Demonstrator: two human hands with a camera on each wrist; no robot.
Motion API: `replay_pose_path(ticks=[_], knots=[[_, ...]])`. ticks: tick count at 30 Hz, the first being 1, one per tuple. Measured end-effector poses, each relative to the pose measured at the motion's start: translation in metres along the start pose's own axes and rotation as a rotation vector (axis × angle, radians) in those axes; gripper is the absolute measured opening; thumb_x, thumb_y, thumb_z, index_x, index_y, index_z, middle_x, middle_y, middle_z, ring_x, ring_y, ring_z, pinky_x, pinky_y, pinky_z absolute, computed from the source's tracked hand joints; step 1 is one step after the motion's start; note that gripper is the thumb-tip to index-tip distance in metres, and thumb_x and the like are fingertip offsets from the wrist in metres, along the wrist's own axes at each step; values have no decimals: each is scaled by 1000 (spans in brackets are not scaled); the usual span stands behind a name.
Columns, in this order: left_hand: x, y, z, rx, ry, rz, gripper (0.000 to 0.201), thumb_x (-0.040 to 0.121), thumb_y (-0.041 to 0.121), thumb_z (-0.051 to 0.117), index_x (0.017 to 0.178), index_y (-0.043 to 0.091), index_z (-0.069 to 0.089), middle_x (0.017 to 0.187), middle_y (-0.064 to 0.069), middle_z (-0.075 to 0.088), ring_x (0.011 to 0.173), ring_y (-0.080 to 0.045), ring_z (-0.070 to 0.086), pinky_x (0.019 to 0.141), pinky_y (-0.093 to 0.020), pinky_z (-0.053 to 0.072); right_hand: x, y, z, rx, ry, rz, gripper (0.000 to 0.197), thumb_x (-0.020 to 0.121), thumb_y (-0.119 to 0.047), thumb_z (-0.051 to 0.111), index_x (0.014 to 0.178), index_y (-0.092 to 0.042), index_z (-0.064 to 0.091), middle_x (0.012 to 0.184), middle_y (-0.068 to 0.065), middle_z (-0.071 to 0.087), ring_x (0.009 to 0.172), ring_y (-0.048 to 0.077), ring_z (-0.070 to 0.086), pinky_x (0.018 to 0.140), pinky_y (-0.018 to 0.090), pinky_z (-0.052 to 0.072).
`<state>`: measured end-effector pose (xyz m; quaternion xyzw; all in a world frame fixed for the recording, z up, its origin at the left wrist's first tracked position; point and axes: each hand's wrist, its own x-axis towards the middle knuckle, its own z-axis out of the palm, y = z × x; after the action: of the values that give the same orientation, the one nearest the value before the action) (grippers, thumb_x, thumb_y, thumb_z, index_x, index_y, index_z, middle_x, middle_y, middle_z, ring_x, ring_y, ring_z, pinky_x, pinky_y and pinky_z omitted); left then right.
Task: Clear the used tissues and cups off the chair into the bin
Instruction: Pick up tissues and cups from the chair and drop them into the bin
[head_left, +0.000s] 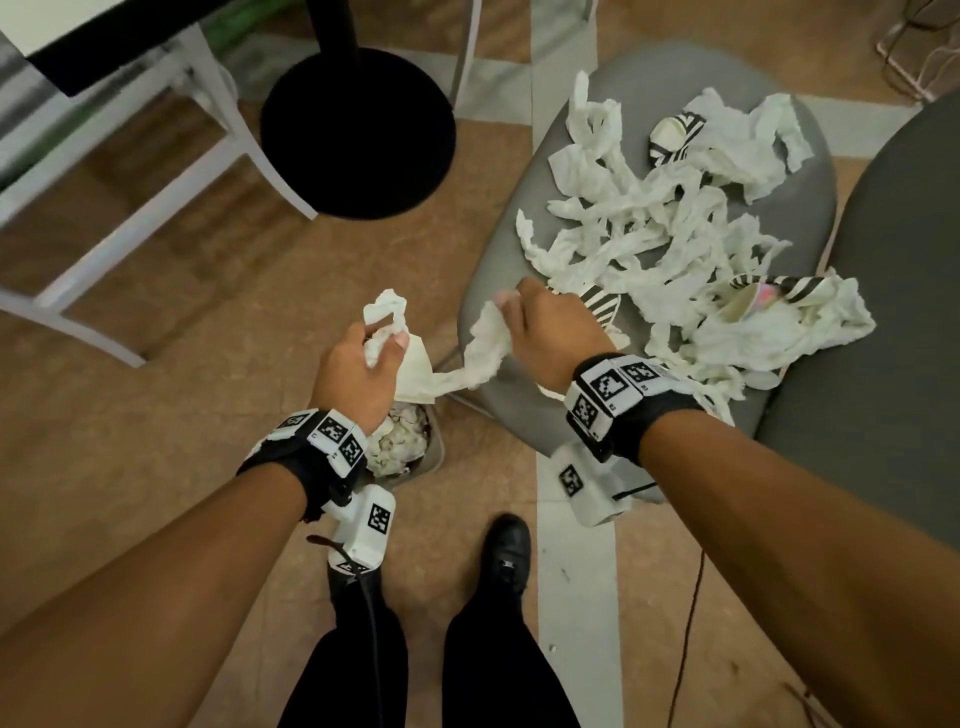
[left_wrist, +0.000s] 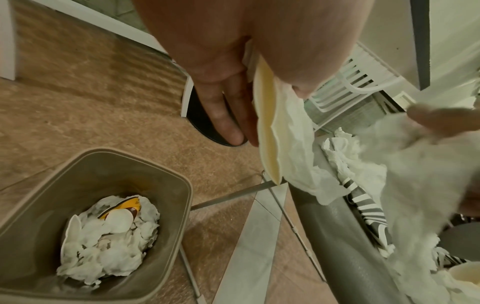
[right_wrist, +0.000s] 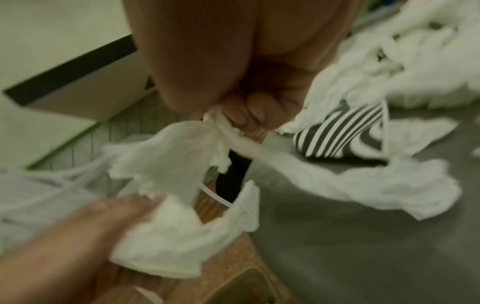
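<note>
A grey chair (head_left: 649, 67) carries a heap of crumpled white tissues (head_left: 649, 244) and black-and-white striped paper cups (head_left: 675, 135), (head_left: 779, 291). A tan bin (left_wrist: 166, 170) on the floor to its left holds tissues and a cup. Above the bin, my left hand (head_left: 382, 338) grips a tissue wad (head_left: 387, 312) and a flattened cream cup (left_wrist: 267, 127). At the seat's front left edge, my right hand (head_left: 511, 301) pinches a long tissue strand (head_left: 483, 348) trailing toward the left hand. A striped cup (right_wrist: 342, 133) lies just behind my right fingers (right_wrist: 254, 115).
A black round table base (head_left: 358, 130) and a white chair frame (head_left: 130, 208) stand on the tan floor to the left. A second dark grey chair (head_left: 893, 312) borders the right. My black shoe (head_left: 506, 551) stands near the bin, and a thin cable (head_left: 685, 649) runs along the floor.
</note>
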<state>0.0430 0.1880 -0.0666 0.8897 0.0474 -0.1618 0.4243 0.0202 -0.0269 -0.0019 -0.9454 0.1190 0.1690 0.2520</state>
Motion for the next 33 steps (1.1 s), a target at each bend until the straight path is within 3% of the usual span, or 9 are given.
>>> replay_pose_path(ticks=[3,5,9,14,18,22,27,30,33], knots=[[-1,-10,-6,-22,4,-25,38,96,39,58,125,15,61,116,-3,69,98,-13,59,82,-21,39,8,-18,16,103,-115,46,57,84,-45,69,119,-12,38,100,7,62,88,24,60,73,34,47],[-2,-21,-13,-29,14,-48,37,96,37,58,125,16,62,113,2,68,97,-11,58,81,-20,38,13,-26,33,-9,-127,17,45,89,-30,63,121,-9,39,105,14,63,96,32,63,75,36,50],[-2,-50,-24,-37,28,-100,35,97,34,58,126,16,61,101,12,60,92,-7,55,77,-13,35,13,-41,63,73,-180,-12,23,100,-15,46,117,-2,38,109,23,60,99,38,59,73,32,36],[4,-99,-28,-16,21,-181,38,94,45,57,122,19,62,99,7,63,98,-20,62,85,-29,47,17,-65,103,250,-180,43,19,100,-24,45,107,-11,32,89,11,58,80,33,57,68,33,40],[6,-133,-26,9,-5,-226,36,97,44,52,124,21,59,109,-1,67,106,-27,63,88,-33,48,26,-80,146,430,-214,236,37,94,-45,53,112,-13,52,106,10,67,97,30,62,80,33,47],[8,-167,-14,50,-67,-272,40,102,36,45,138,20,46,121,-11,66,110,-33,62,86,-32,46,39,-76,210,399,-196,337,44,102,-47,41,97,-8,59,104,20,69,101,39,64,76,33,45],[21,-205,14,117,-176,-232,44,91,28,63,129,17,44,128,-7,57,107,-26,60,89,-33,49,50,-69,272,458,-403,478,56,102,-50,32,146,-16,33,151,14,35,132,34,45,104,40,35],[30,-220,31,115,-330,-203,70,74,33,75,133,26,40,128,3,58,106,-19,63,89,-35,53,56,-54,293,355,-526,451,67,93,-38,39,155,-36,16,159,13,28,131,37,48,105,40,41],[36,-222,33,174,-399,-195,63,77,32,71,135,29,47,125,0,65,107,-23,65,90,-35,54,51,-45,283,300,-552,421,73,94,-28,43,158,-35,7,157,11,36,132,36,48,103,35,41]])
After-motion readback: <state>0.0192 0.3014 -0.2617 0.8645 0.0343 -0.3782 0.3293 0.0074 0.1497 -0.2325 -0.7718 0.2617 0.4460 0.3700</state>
